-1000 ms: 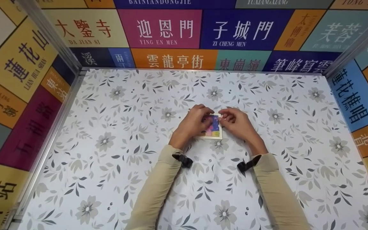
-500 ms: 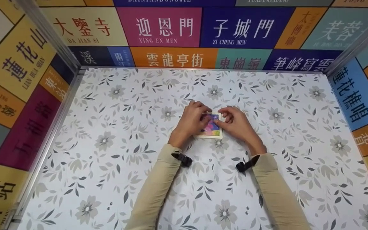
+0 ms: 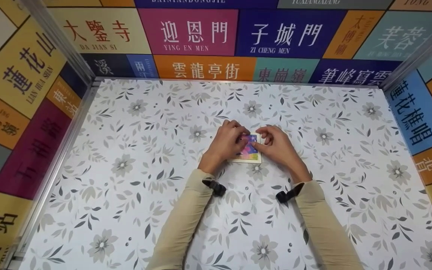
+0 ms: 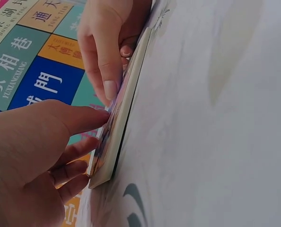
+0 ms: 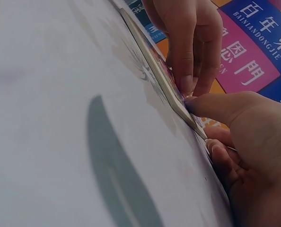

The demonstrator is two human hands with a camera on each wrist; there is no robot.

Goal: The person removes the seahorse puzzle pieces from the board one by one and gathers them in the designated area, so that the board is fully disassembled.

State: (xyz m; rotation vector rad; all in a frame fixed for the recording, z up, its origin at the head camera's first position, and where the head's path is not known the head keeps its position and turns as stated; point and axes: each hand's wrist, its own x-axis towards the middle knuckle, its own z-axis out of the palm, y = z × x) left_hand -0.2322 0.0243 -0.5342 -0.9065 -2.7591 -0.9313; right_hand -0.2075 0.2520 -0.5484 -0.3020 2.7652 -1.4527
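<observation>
A small flat picture board (image 3: pixel 252 155) with a cream border and a colourful blue, pink and yellow picture lies on the table. My left hand (image 3: pixel 226 140) covers its left part, thumb down on the picture and curled fingers by its far edge. From the right, my right hand (image 3: pixel 278 144) holds the board's right side, its thumb on the picture and its fingers curled at the edge. In the left wrist view the board (image 4: pixel 124 116) looks thick and low against the table. The right wrist view has both thumbs close together on the board (image 5: pixel 166 80). The hands hide much of the picture.
A white tabletop (image 3: pixel 126 210) with grey flowers and leaves spreads all round the hands. Panels with coloured Chinese signs (image 3: pixel 188 33) wall the back and both sides. A black strap (image 3: pixel 216 187) sits on each wrist, over beige sleeves (image 3: pixel 180 221).
My right thumb has moved left from the board's right edge onto the picture. The left hand has shifted only slightly, and the board stays in about the same place.
</observation>
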